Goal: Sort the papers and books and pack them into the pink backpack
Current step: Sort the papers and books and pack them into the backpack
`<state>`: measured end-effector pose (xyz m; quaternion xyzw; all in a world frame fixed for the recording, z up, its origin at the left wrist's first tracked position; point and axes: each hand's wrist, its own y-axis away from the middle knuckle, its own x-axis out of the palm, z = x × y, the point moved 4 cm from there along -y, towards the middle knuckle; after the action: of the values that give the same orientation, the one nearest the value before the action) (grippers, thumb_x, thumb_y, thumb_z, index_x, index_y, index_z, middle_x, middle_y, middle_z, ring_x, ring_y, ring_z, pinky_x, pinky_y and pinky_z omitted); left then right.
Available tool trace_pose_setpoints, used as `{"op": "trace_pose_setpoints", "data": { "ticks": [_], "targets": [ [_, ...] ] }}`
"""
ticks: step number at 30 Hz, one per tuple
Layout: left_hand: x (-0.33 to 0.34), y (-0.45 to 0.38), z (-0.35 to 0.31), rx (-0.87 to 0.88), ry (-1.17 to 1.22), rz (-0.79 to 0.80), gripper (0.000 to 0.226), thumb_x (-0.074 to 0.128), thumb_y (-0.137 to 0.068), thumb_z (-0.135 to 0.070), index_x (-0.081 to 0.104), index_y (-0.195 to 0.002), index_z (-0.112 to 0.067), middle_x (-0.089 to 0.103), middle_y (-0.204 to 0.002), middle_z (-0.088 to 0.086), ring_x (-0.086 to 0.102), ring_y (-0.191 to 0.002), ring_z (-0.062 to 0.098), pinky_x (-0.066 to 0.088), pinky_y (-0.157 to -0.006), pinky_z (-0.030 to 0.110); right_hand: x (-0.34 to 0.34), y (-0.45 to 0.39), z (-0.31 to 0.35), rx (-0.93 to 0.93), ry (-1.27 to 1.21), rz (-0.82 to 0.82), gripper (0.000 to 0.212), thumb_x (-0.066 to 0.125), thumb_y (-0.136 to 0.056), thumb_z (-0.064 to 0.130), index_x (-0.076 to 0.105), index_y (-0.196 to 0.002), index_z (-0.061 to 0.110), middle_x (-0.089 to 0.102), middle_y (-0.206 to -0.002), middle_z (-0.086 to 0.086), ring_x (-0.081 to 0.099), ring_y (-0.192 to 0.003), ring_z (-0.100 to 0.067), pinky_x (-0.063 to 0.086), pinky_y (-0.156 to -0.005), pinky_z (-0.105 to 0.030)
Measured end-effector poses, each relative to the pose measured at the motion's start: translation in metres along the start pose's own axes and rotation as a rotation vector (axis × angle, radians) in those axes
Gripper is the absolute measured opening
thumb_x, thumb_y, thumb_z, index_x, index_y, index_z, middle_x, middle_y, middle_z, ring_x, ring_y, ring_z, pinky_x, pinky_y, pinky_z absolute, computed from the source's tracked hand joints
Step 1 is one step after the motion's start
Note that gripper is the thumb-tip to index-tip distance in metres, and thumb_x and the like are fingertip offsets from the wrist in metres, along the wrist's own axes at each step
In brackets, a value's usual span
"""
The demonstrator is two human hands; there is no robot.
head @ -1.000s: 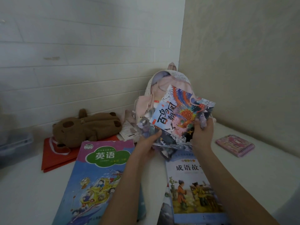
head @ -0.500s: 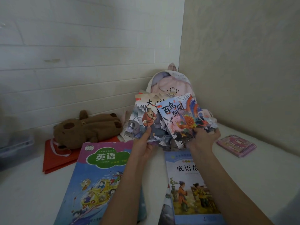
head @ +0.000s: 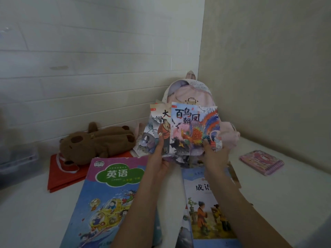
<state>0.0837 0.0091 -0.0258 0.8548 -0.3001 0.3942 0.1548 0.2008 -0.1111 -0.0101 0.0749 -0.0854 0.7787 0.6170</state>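
Observation:
The pink backpack [head: 189, 91] stands open in the corner of the two walls. In front of it I hold several thin picture books upright. My left hand [head: 158, 158] grips a book with a robed figure [head: 162, 129] by its lower edge. My right hand [head: 214, 156] grips the phoenix-cover book [head: 194, 126], which overlaps the first. A large English textbook [head: 107, 199] lies flat on the white table at the lower left. A blue storybook [head: 207, 210] lies under my right forearm, on top of other books.
A brown plush bag [head: 96, 142] rests on a red folder [head: 59, 176] at the left, near the wall. A pink spiral notebook [head: 261, 161] lies at the right. A clear plastic box [head: 18, 161] sits at the far left edge. Loose papers [head: 138, 147] lie beside the backpack.
The phoenix book has swung from tilted to upright and come lower. The books are now held closer together in front of the backpack, with both hands at their lower edges.

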Motion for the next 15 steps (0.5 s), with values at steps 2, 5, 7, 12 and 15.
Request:
{"op": "trace_pose_setpoints", "data": {
  "ticks": [2,5,7,12,15],
  "targets": [
    [0.002,0.000,0.000,0.009,0.000,0.047,0.035,0.050,-0.093,-0.034,0.073,-0.100,-0.008,0.072,-0.102,0.013,0.070,-0.090,0.023,0.056,-0.081,0.037,0.008,0.010,0.002,-0.085,0.099,-0.020,0.034,0.069,-0.084,0.032,0.058,-0.108,0.010,0.063,-0.115,-0.009,0.061,-0.103,-0.025,0.050,-0.085,-0.038],
    [0.005,0.004,-0.002,0.054,-0.039,0.114,0.030,0.056,-0.082,-0.033,0.079,-0.080,-0.015,0.075,-0.090,0.009,0.072,-0.082,0.021,0.059,-0.071,0.032,0.018,0.023,0.003,-0.157,0.238,0.000,0.037,0.067,-0.083,0.041,0.065,-0.105,0.012,0.066,-0.108,-0.011,0.057,-0.103,-0.028,0.047,-0.086,-0.038],
    [0.004,0.004,-0.002,0.059,-0.078,0.124,0.025,0.057,-0.082,-0.026,0.078,-0.081,-0.013,0.074,-0.086,0.009,0.072,-0.077,0.020,0.059,-0.066,0.030,0.024,0.026,-0.001,-0.194,0.445,0.029,0.045,0.065,-0.082,0.048,0.066,-0.107,0.011,0.064,-0.107,-0.013,0.051,-0.108,-0.032,0.041,-0.086,-0.037],
    [0.000,-0.002,-0.003,0.033,0.012,0.116,0.019,0.053,-0.091,-0.015,0.065,-0.098,-0.002,0.073,-0.090,0.014,0.071,-0.080,0.025,0.059,-0.074,0.038,0.027,0.014,-0.008,-0.225,0.463,0.237,0.070,0.079,-0.070,0.042,0.044,-0.120,0.008,0.051,-0.121,-0.016,0.050,-0.112,-0.032,0.047,-0.090,-0.044],
    [0.001,-0.001,-0.005,0.038,0.020,0.175,0.022,0.058,-0.084,-0.013,0.070,-0.098,-0.003,0.073,-0.097,0.015,0.071,-0.087,0.027,0.057,-0.080,0.041,0.019,0.007,-0.001,-0.190,0.214,0.337,0.092,0.082,-0.068,0.037,0.025,-0.137,0.017,0.039,-0.136,-0.007,0.048,-0.117,-0.022,0.047,-0.093,-0.033]
  ]
}}
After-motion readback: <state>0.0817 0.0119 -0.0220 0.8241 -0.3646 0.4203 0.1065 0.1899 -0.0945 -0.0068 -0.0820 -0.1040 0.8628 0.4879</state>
